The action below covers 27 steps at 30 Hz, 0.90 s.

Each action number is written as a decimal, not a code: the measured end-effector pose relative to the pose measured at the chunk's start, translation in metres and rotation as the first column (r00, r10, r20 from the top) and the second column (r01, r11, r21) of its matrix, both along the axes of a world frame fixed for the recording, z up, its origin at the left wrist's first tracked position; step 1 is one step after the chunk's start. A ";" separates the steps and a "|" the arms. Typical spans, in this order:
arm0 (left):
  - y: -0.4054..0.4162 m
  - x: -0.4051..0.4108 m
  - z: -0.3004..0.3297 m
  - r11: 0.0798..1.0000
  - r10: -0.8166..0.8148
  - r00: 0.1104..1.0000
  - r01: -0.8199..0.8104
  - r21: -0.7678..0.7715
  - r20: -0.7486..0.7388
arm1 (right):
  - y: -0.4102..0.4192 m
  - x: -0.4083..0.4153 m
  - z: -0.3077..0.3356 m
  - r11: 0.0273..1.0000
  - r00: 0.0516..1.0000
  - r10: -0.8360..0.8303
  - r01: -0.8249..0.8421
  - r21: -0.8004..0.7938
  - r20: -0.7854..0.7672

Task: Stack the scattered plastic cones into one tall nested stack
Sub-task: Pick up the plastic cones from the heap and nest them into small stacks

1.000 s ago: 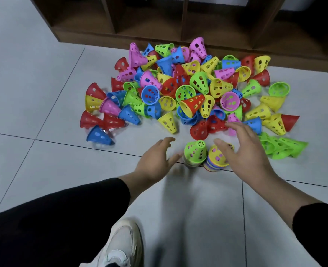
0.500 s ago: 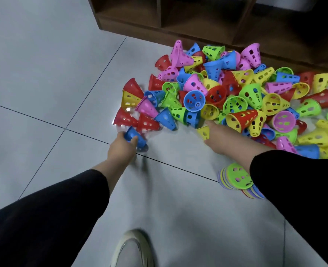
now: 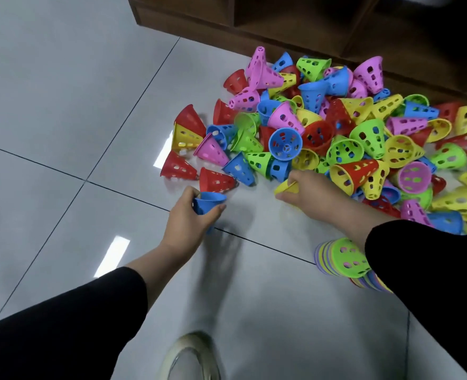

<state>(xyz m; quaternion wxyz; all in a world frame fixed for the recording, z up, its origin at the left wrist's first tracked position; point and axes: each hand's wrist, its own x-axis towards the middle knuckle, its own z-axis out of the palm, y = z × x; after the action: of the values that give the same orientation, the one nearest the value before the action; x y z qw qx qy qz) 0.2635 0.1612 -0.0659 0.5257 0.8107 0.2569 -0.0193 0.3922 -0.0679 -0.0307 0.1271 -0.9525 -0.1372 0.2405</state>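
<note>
The left hand point(image 3: 190, 218) is curled round a blue cone point(image 3: 208, 202), thumb on the near side and fingers wrapped under the body, the wide rim turned up and away and the narrow end running down into the palm. The right hand point(image 3: 308, 192) pinches a yellow cone point(image 3: 285, 187) at the near edge of the pile point(image 3: 345, 133); only a sliver of its rim shows past the fingers, so how it is turned cannot be told. Both cones are clear of the loose heap, which spreads across the floor point(image 3: 76, 78) away from the person, up against the wooden shelf unit point(image 3: 323, 26). The started stack point(image 3: 345, 259) stands on the floor close to the person, under the right forearm, its top green cone seen open-side up, partly hidden by the black sleeve point(image 3: 430, 283). So the stack lies back and to the right of both hands, nearer the right hand than the left, and its axis runs roughly upright toward the camera. As I judge it, each cone must be turned so its long axis lines up with the stack's before it is pressed home; the right hand has the shorter path back, while the left must cross toward the right.
</note>
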 end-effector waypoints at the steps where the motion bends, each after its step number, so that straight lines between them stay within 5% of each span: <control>1: -0.008 0.001 0.008 0.998 -0.056 0.998 0.057 -0.025 0.025 | -0.003 -0.001 0.013 0.998 0.999 -0.029 0.027 0.049 0.029; 7: -0.068 0.014 0.060 0.869 -0.494 0.866 0.488 0.080 0.078 | -0.069 -0.024 0.116 0.958 0.974 -0.206 0.182 0.223 0.090; 15: -0.147 0.015 0.097 0.573 -0.804 0.591 0.745 0.342 0.058 | -0.180 -0.092 0.158 0.931 0.995 -0.091 0.075 -0.357 -0.027; 22: -0.199 0.032 0.097 0.129 -0.932 0.320 0.736 0.665 -0.173 | -0.187 -0.109 0.112 0.920 0.995 -0.046 0.007 -0.391 -0.090; 24: -0.211 0.031 0.094 0.101 -0.921 0.319 0.750 0.654 -0.223 | -0.186 -0.108 0.101 0.938 0.989 -0.086 0.038 -0.346 -0.122; 27: -0.216 0.031 0.085 0.253 -0.927 0.358 0.817 0.519 -0.112 | -0.190 -0.103 0.099 0.962 0.979 -0.168 0.138 -0.237 -0.113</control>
<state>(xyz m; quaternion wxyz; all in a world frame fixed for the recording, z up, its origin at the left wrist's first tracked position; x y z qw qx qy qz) 0.2948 -0.0546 0.0191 0.2234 0.9140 -0.3016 -0.1540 0.2896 -0.2580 0.0681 0.0439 -0.9505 -0.0258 0.3066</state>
